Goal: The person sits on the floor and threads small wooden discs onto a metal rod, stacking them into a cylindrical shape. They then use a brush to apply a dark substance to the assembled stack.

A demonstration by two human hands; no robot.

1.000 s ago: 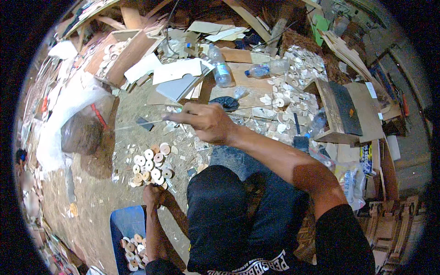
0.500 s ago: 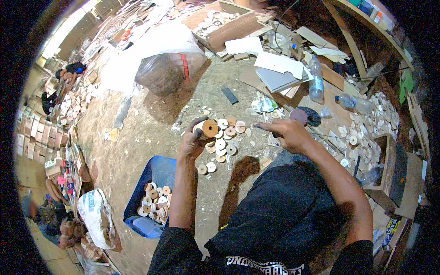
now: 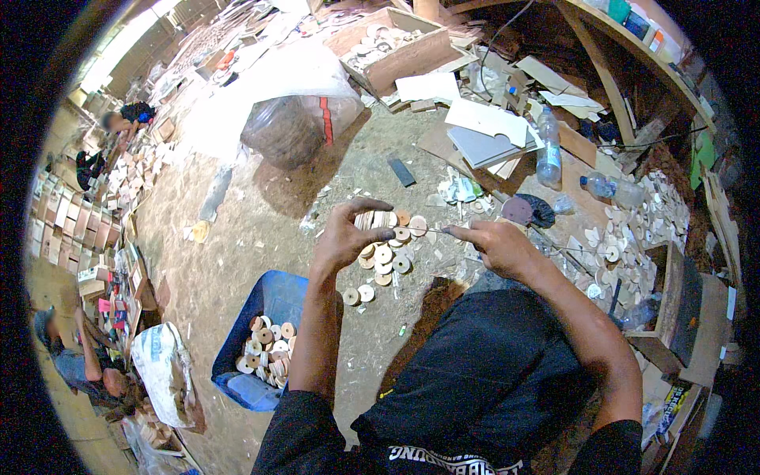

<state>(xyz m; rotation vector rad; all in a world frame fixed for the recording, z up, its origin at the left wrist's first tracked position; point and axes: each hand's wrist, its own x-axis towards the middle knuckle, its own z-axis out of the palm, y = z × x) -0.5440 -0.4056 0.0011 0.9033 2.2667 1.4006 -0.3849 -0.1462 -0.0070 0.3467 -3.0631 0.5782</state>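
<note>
My left hand [image 3: 348,233] is curled round a short stack of pale wooden discs [image 3: 375,221], seen mostly edge-on between thumb and fingers. A thin rod [image 3: 431,230] runs from that stack to my right hand [image 3: 500,245], which is closed on its other end with the forefinger stretched along it. Whether the rod passes right through the stack is hidden. On the ground just beyond and below my left hand lies a loose pile of round wooden discs [image 3: 383,254], several with a hole in the middle.
Left of my left forearm stands a blue tub [image 3: 229,360] holding more discs. A filled plastic sack [image 3: 281,131] rests ahead. White boards [image 3: 483,119], plastic bottles [image 3: 549,150] and a dark red round pad [image 3: 518,210] lie to the right. Another person [image 3: 87,364] sits far left.
My left hand has turned, so the front disc's face no longer shows and the fingers arch over the stack. The right hand has shifted slightly. The person at far left has leaned over.
</note>
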